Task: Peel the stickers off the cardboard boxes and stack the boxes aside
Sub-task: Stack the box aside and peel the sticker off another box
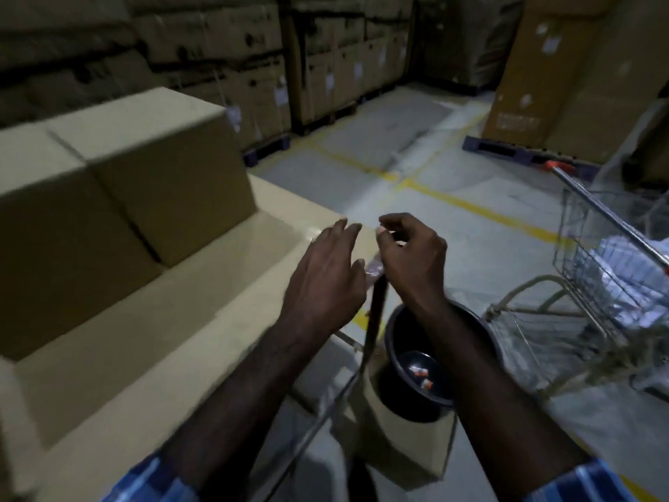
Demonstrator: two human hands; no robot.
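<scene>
Checked sleeves (155,480) at the bottom edge, forearms reaching out. Just below the wrists sits a dark bucket (402,331) with a few scraps in it. Right hand (412,259): fingers curled, pinching a long strip of peeled tape (373,320) that hangs straight down toward the floor. Left hand (325,277) is flat, fingers straight, holding nothing, just left of the strip over the flat carton's (181,320) right edge. Stacked boxes (119,182) beyond; wire trolley (615,255) to the right.

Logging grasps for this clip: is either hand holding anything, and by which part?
The right hand pinches a strip of clear tape at its crumpled upper end; the rest hangs down. The left hand is open, holding nothing.
</scene>
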